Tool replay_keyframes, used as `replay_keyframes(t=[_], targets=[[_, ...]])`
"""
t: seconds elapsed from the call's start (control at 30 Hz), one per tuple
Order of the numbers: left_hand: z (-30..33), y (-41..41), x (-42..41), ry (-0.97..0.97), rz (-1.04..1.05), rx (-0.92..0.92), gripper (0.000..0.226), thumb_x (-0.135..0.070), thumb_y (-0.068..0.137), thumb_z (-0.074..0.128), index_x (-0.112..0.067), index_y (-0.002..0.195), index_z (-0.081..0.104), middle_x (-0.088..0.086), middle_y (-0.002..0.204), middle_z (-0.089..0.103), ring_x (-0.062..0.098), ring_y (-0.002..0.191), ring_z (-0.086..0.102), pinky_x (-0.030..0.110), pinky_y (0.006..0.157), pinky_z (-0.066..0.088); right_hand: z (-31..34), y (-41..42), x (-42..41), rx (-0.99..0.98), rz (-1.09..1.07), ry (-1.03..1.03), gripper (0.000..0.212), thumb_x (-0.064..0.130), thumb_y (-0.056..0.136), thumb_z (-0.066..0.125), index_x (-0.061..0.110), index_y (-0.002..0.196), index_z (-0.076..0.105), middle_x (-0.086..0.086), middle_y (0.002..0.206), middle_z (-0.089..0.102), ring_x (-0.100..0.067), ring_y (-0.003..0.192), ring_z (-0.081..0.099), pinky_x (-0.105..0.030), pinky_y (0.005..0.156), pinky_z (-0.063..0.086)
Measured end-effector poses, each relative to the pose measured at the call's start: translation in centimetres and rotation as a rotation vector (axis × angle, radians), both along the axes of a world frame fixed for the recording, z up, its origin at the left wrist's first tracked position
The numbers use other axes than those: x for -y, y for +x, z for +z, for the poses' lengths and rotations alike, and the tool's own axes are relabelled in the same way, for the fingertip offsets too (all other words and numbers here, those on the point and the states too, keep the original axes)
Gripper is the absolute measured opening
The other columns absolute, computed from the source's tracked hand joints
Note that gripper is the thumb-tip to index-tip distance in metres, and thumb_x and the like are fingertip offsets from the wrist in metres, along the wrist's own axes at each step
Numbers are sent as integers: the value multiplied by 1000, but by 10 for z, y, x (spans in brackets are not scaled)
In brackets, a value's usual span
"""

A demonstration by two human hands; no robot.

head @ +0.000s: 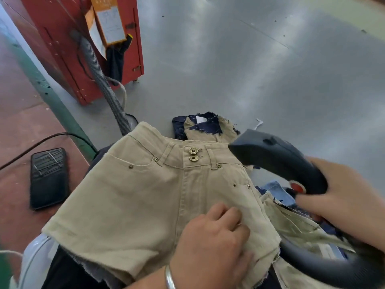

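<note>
A pair of khaki shorts (133,197) lies spread front-up before me, its two brass waist buttons (193,154) facing up. My left hand (212,240), a silver bangle on its wrist, sits on the shorts near the crotch seam with fingers curled into the cloth. My right hand (341,197) grips the handle of a dark handheld steamer (279,159), thumb beside its red button (298,187). The steamer's head hovers over the right side of the waistband. Its dark hose (325,265) curves away at the lower right.
A black phone (49,178) with a cable lies on the red surface at left. A red cabinet (83,49) and a grey ribbed hose (104,80) stand behind. More khaki and navy garments (208,127) are piled beyond and to the right (295,224). Grey floor lies beyond.
</note>
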State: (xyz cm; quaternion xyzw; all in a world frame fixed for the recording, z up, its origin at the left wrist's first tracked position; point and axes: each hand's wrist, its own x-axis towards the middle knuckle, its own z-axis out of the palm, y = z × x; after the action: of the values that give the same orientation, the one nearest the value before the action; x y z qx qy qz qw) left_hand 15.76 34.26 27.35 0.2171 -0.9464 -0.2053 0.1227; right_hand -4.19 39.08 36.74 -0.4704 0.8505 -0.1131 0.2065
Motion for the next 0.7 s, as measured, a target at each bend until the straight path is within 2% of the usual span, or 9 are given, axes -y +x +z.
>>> replay_keyframes(t=[0.1, 0.2, 0.27, 0.33, 0.4, 0.47, 0.53, 0.63, 0.7], targets=[[0, -2, -1, -29, -20, 6, 23, -48, 70, 60, -25, 70, 65, -11, 82, 60, 12, 78, 58, 26, 52, 48, -2, -1, -27, 32, 6, 91, 42, 47, 50, 55, 43, 91, 55, 7, 62, 66, -16, 45, 59, -35, 45, 50], [0, -5, 0, -33, -23, -21, 19, -42, 68, 66, -23, 65, 64, -10, 77, 59, 13, 74, 59, 27, 48, 46, -19, 3, -33, 49, 59, 175, 34, 36, 57, 62, 45, 89, 55, 19, 71, 65, -8, 54, 62, -33, 49, 50], [0, -6, 2, -30, -16, -17, 19, -41, 68, 66, -23, 64, 64, -10, 76, 58, 13, 74, 58, 28, 47, 46, -30, 3, -28, -3, 84, 170, 29, 29, 67, 69, 44, 88, 54, 27, 76, 62, -3, 63, 60, -29, 49, 44], [0, -6, 2, -30, -2, -6, 18, -40, 69, 66, -23, 65, 63, -9, 76, 58, 14, 74, 57, 30, 49, 47, -33, 1, -15, -30, 93, 151, 22, 29, 73, 71, 40, 85, 56, 31, 74, 61, 0, 61, 58, -24, 46, 39], [1, -7, 2, -18, 10, -10, 18, -39, 69, 66, -22, 64, 60, -8, 75, 57, 16, 74, 56, 31, 49, 47, -34, -2, 3, 27, 82, 119, 19, 26, 75, 71, 35, 86, 58, 19, 64, 64, -3, 48, 56, -25, 44, 39], [2, -7, 1, -5, 20, -6, 18, -39, 69, 65, -22, 65, 59, -8, 76, 57, 16, 75, 56, 31, 50, 47, -38, -4, 25, 75, 69, 67, 19, 18, 77, 70, 27, 91, 62, 2, 59, 63, -11, 47, 60, -28, 45, 44], [2, -6, 0, -6, 35, -2, 17, -39, 71, 64, -23, 68, 59, -9, 78, 57, 16, 78, 57, 31, 51, 48, -43, -7, 50, 63, 45, -5, 16, 13, 80, 68, 21, 93, 63, -2, 64, 64, -23, 55, 64, -28, 50, 47], [2, -4, -2, 1, 44, -1, 17, -39, 75, 62, -23, 71, 60, -10, 81, 58, 15, 80, 57, 32, 54, 49, -48, -18, 71, 90, -36, -45, 15, 10, 84, 63, 14, 98, 60, -9, 74, 63, -29, 63, 64, -36, 60, 53], [3, -4, -2, 13, 41, -3, 16, -39, 77, 60, -24, 72, 61, -11, 82, 58, 14, 81, 57, 31, 57, 50, -47, -32, 65, 136, -72, -65, 15, 6, 82, 64, 13, 93, 58, -9, 66, 61, -24, 51, 60, -32, 51, 50]])
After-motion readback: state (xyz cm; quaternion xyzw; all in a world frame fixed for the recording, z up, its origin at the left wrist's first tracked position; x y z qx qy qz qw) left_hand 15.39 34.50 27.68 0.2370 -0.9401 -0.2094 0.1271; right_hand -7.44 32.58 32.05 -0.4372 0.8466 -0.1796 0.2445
